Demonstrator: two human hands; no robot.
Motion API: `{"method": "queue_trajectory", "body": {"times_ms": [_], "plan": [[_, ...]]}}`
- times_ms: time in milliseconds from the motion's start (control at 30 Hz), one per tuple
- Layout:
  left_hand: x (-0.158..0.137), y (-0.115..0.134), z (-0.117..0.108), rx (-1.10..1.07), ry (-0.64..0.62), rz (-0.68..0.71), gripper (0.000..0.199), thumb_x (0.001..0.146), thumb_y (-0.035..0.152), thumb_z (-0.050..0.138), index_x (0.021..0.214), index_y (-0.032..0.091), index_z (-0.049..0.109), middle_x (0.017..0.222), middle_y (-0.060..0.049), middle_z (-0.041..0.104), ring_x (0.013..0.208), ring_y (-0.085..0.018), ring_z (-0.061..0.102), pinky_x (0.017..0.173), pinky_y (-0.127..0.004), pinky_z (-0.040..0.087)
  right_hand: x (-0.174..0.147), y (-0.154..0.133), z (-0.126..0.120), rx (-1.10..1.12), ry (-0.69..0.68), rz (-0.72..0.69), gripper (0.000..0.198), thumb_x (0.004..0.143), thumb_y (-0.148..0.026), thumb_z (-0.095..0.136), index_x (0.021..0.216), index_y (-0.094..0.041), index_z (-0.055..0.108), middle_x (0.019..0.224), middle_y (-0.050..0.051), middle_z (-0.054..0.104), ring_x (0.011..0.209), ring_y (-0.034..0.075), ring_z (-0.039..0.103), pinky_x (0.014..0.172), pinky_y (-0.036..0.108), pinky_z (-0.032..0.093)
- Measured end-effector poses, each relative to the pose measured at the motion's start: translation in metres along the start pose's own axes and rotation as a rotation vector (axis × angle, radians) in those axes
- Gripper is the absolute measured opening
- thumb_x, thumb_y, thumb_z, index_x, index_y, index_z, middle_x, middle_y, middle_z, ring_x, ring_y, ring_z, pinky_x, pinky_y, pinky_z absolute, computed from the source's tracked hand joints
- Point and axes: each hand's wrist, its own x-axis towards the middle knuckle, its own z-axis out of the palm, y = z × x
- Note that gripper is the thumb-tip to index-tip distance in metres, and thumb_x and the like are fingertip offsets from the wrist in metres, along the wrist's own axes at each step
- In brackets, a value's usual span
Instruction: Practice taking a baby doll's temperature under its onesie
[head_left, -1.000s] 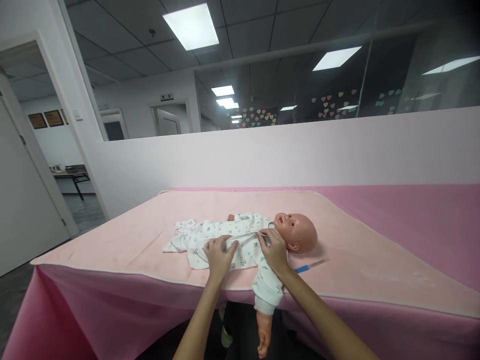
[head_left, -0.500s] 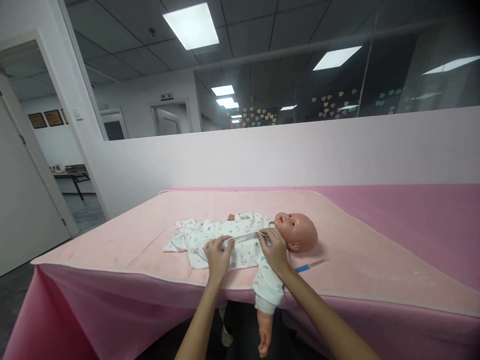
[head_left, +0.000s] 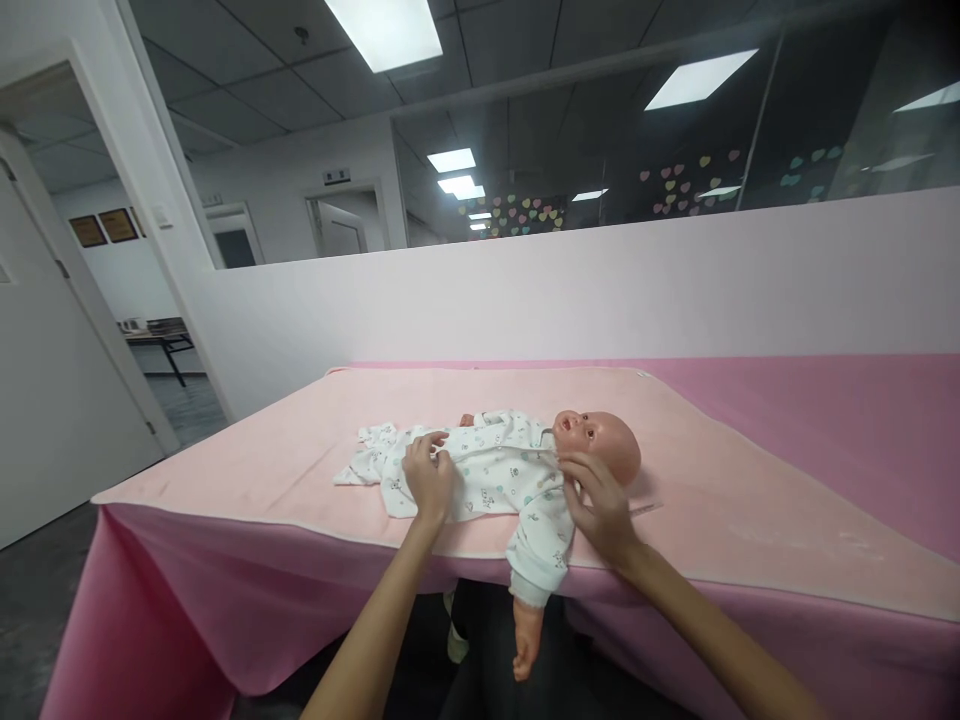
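A baby doll (head_left: 607, 440) lies on its back with its head to the right, dressed in a white printed bodysuit (head_left: 495, 470). My left hand (head_left: 429, 478) rests on the lower part of the garment, its fingers curved and the thumb apart from them. At the doll's neck and near shoulder is my right hand (head_left: 604, 510), fingers bent, thumb separate, fingertips by the collar. Nothing shows gripped in either hand. The doll's near arm (head_left: 527, 630) hangs over the table's front edge, out of its sleeve.
Beneath the doll a peach cloth (head_left: 750, 520) covers the table, with pink cloth (head_left: 840, 420) under it. Partly behind my right hand lies a thin thermometer-like stick (head_left: 649, 508). A white wall (head_left: 562, 305) with a window above stands behind the table.
Both hands have moved apart and let go of the garment's front edge. The left went toward the doll's legs, the right toward its neck, now covering the stick's blue end.
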Motion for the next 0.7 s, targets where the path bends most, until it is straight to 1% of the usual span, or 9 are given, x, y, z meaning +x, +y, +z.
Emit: {"method": "queue_trajectory", "body": {"times_ms": [100, 167, 233, 300, 367, 433, 567, 633, 700], "plan": [[0.018, 0.015, 0.02, -0.202, -0.16, -0.039, 0.028, 0.069, 0.015, 0.045, 0.092, 0.02, 0.059, 0.085, -0.003, 0.06, 0.071, -0.013, 0.054, 0.066, -0.026, 0.043, -0.019, 0.026, -0.038, -0.032, -0.143, 0.0, 0.02, 0.077, -0.01, 0.046, 0.086, -0.023, 0.059, 0.089, 0.005, 0.062, 0.088, 0.019, 0.058, 0.077, 0.033, 0.049], [0.025, 0.026, 0.034, -0.245, -0.364, -0.001, 0.021, 0.072, 0.024, 0.05, 0.089, 0.02, 0.062, 0.085, -0.002, 0.062, 0.069, -0.013, 0.054, 0.065, -0.025, 0.043, -0.031, 0.046, -0.061, -0.114, -0.244, 0.071, 0.021, 0.077, -0.012, 0.044, 0.086, -0.023, 0.06, 0.088, 0.005, 0.063, 0.086, 0.02, 0.059, 0.074, 0.035, 0.049], [0.027, 0.033, 0.043, -0.198, -0.589, 0.087, 0.023, 0.072, 0.037, 0.055, 0.083, 0.02, 0.065, 0.083, -0.002, 0.062, 0.07, -0.013, 0.053, 0.066, -0.025, 0.042, -0.039, 0.063, -0.079, -0.209, -0.376, 0.161, 0.028, 0.077, -0.014, 0.041, 0.095, -0.022, 0.06, 0.097, 0.007, 0.063, 0.091, 0.022, 0.058, 0.079, 0.038, 0.048], [0.025, 0.036, 0.047, -0.096, -0.731, 0.164, 0.032, 0.067, 0.049, 0.058, 0.083, 0.023, 0.068, 0.086, -0.002, 0.061, 0.074, -0.015, 0.053, 0.066, -0.025, 0.041, -0.042, 0.074, -0.093, -0.26, -0.528, 0.246, 0.035, 0.077, -0.014, 0.038, 0.105, -0.021, 0.058, 0.108, 0.008, 0.061, 0.1, 0.023, 0.056, 0.085, 0.041, 0.045], [0.023, 0.035, 0.048, -0.019, -0.785, 0.2, 0.042, 0.062, 0.057, 0.06, 0.089, 0.026, 0.068, 0.09, -0.002, 0.059, 0.078, -0.016, 0.053, 0.066, -0.025, 0.04, -0.042, 0.079, -0.1, -0.25, -0.66, 0.309, 0.037, 0.079, -0.016, 0.036, 0.11, -0.02, 0.056, 0.111, 0.008, 0.06, 0.103, 0.023, 0.054, 0.088, 0.04, 0.044], [0.024, 0.032, 0.049, -0.004, -0.824, 0.216, 0.044, 0.063, 0.058, 0.059, 0.093, 0.027, 0.068, 0.093, -0.002, 0.057, 0.08, -0.016, 0.053, 0.066, -0.024, 0.039, -0.039, 0.079, -0.102, -0.226, -0.731, 0.342, 0.033, 0.082, -0.019, 0.034, 0.105, -0.019, 0.058, 0.106, 0.008, 0.062, 0.099, 0.022, 0.056, 0.086, 0.038, 0.045], [0.029, 0.033, 0.051, 0.021, -0.823, 0.251, 0.033, 0.073, 0.049, 0.051, 0.086, 0.026, 0.07, 0.092, -0.001, 0.059, 0.08, -0.016, 0.055, 0.069, -0.024, 0.039, -0.028, 0.071, -0.104, -0.233, -0.786, 0.349, 0.031, 0.086, -0.024, 0.029, 0.092, -0.018, 0.06, 0.094, 0.008, 0.064, 0.088, 0.021, 0.058, 0.078, 0.036, 0.046], [0.035, 0.038, 0.052, 0.063, -0.809, 0.159, 0.031, 0.077, 0.045, 0.046, 0.082, 0.024, 0.069, 0.086, 0.0, 0.062, 0.081, -0.016, 0.056, 0.07, -0.024, 0.039, -0.021, 0.065, -0.109, -0.246, -0.797, 0.354, 0.032, 0.087, -0.025, 0.028, 0.09, -0.018, 0.059, 0.091, 0.008, 0.064, 0.085, 0.021, 0.059, 0.076, 0.035, 0.046], [0.044, 0.043, 0.054, 0.125, -0.804, -0.02, 0.031, 0.081, 0.039, 0.041, 0.08, 0.019, 0.066, 0.081, -0.002, 0.064, 0.08, -0.018, 0.058, 0.068, -0.025, 0.039, -0.012, 0.058, -0.116, -0.248, -0.789, 0.349, 0.03, 0.088, -0.026, 0.03, 0.091, -0.018, 0.059, 0.09, 0.008, 0.064, 0.083, 0.021, 0.059, 0.075, 0.035, 0.046]]}}
